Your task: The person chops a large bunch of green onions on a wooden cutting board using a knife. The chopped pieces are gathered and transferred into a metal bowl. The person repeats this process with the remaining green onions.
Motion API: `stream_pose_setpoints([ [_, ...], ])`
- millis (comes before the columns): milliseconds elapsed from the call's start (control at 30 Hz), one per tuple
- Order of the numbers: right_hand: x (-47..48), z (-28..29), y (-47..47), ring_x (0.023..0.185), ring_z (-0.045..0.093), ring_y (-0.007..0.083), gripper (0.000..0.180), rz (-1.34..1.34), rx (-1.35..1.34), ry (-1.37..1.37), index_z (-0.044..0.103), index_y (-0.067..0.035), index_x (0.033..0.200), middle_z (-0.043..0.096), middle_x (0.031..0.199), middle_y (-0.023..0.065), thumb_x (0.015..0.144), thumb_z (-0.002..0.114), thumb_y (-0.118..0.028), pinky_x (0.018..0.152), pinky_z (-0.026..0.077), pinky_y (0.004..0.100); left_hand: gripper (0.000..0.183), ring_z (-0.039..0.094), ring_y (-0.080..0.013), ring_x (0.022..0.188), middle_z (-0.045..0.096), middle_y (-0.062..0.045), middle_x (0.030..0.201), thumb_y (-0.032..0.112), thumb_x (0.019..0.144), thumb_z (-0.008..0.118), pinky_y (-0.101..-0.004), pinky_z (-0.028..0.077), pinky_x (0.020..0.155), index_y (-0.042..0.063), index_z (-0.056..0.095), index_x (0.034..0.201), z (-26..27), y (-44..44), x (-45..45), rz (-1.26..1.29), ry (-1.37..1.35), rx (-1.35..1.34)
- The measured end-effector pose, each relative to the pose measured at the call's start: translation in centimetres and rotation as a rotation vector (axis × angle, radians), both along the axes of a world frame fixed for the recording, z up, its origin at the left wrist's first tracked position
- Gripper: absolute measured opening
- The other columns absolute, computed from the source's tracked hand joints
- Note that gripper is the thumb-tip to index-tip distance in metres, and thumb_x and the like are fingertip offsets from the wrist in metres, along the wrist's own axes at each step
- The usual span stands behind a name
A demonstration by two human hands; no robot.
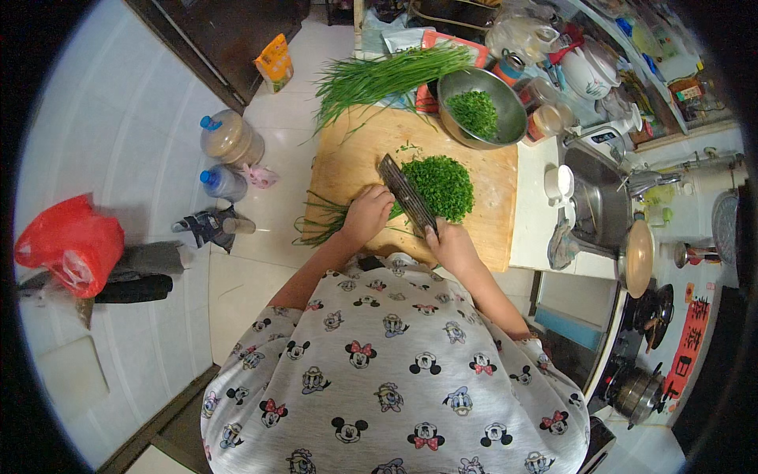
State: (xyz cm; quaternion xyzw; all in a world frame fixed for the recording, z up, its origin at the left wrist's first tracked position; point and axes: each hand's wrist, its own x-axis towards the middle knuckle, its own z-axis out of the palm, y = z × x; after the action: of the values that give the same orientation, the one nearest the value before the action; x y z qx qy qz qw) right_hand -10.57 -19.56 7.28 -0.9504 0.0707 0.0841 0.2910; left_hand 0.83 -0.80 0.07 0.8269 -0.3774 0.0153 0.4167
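Observation:
My right hand [455, 247] grips the handle of a dark-bladed kitchen knife [408, 192], whose blade points away from me over a wooden cutting board [367, 139]. Under my left hand [368, 214], curled fingers press a bunch of long green chives [323, 222] to the board; their uncut ends hang past its left edge. The fingertips sit close beside the blade. A heap of finely chopped chives [443, 186] lies just right of the knife. Behind it, a metal bowl [514, 115] holds more chopped greens [472, 114]. Whole chives [385, 77] lie across the board's far edge.
To the right are a sink [601, 207], a white cup [558, 182], a grey cloth [562, 246] and a pot [639, 394] on the stove. Jars [542, 123] stand beside the bowl. Large plastic bottles [232, 139] stand on the floor at left.

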Motion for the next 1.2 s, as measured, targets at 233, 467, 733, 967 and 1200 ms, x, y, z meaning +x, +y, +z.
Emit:
stream_pose_setpoints([
  [233, -1.0, 1.0, 1.4, 0.072, 0.063, 0.0429, 0.019, 0.017, -0.120, 0.097, 0.055, 0.000, 0.088, 0.064, 0.078, 0.0246, 0.088, 0.056, -0.019, 0.067, 0.051, 0.0502, 0.011, 0.057, -0.0344, 0.093, 0.060, -0.014, 0.096, 0.004, 0.081, 0.062, -0.0409, 0.047, 0.081, 0.000, 0.062, 0.091, 0.1, -0.2, -0.2, 0.002, 0.056, -0.048],
  [467, 3.0, -2.7, 3.0, 0.070, 0.063, 0.0430, 0.021, -0.037, -0.035, 0.017, 0.055, 0.002, 0.088, 0.062, 0.073, 0.0267, 0.089, 0.056, -0.019, 0.064, 0.051, 0.0508, 0.012, 0.057, -0.0346, 0.095, 0.060, -0.015, 0.097, 0.006, 0.081, 0.063, -0.0423, 0.046, 0.083, 0.001, 0.062, 0.092, -0.3, -0.1, -0.5, 0.027, 0.037, 0.000],
  [733, 5.5, -5.6, 0.6, 0.075, 0.062, 0.0465, 0.027, -0.167, 0.165, -0.132, 0.057, 0.004, 0.086, 0.062, 0.077, 0.0292, 0.090, 0.056, -0.023, 0.072, 0.050, 0.0505, 0.025, 0.055, -0.0345, 0.099, 0.058, -0.016, 0.104, 0.011, 0.080, 0.066, -0.0435, 0.044, 0.089, 0.000, 0.063, 0.103, 0.6, 0.7, -1.5, -0.037, -0.127, 0.087],
  [967, 1.7, -4.1, -2.8, 0.073, 0.061, 0.0478, 0.027, -0.278, 0.114, -0.106, 0.056, 0.005, 0.087, 0.061, 0.074, 0.0303, 0.090, 0.056, -0.022, 0.069, 0.048, 0.0525, 0.026, 0.055, -0.0337, 0.102, 0.057, -0.015, 0.107, 0.009, 0.081, 0.064, -0.0414, 0.046, 0.090, 0.001, 0.063, 0.106, -0.6, -0.3, -0.9, -0.013, -0.055, 0.117],
  [1200, -1.1, -0.9, -2.3, 0.072, 0.060, 0.0471, 0.026, -0.194, 0.013, -0.056, 0.054, 0.004, 0.086, 0.060, 0.072, 0.0292, 0.091, 0.054, -0.022, 0.067, 0.049, 0.0531, 0.021, 0.056, -0.0310, 0.100, 0.058, -0.012, 0.105, 0.008, 0.081, 0.064, -0.0396, 0.048, 0.086, 0.003, 0.062, 0.102, -0.8, -2.5, 0.4, -0.038, -0.102, 0.084],
])
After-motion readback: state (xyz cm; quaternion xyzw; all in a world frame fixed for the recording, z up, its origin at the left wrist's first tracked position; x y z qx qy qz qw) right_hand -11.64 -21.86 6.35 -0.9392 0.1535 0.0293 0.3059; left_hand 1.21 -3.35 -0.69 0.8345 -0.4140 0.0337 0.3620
